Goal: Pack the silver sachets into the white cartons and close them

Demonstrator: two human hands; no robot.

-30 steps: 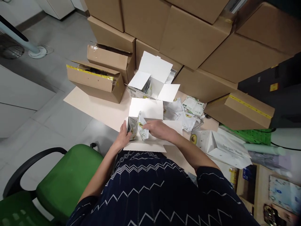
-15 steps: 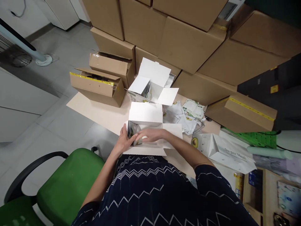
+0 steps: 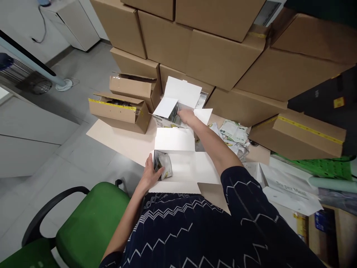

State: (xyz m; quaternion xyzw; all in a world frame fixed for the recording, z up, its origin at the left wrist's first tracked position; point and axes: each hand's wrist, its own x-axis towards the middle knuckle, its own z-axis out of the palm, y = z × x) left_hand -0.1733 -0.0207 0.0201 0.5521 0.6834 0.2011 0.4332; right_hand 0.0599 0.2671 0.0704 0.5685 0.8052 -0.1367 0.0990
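The step in hand looks to be a reach for the pouches in the far white carton, with the near one steadied. The right hand (image 3: 186, 116) is inside the far white carton (image 3: 182, 91), fingers bent and fingertips beside the dark, silvery pouches (image 3: 175, 115) against its left wall; whether it has hold of one cannot be told. The left hand (image 3: 151, 175) is partly curled around the left wall of the near white carton (image 3: 182, 165), fingers outside, thumb over the edge against avocado-printed pouches (image 3: 166, 166) standing at that end. Drawing a pouch out would seem to call for a pinch on its top edge and a lift clear of the open flaps. The near carton's raised back flap stands between the two cartons, a likely snag. Loose printed packets (image 3: 233, 130) lie on the counter (image 3: 122, 147) beyond the right forearm. Two open brown cardboard boxes (image 3: 117, 115) stand to the left, stacked brown boxes (image 3: 217, 56) wall off the back, and a green chair (image 3: 95, 219) is at the lower left.
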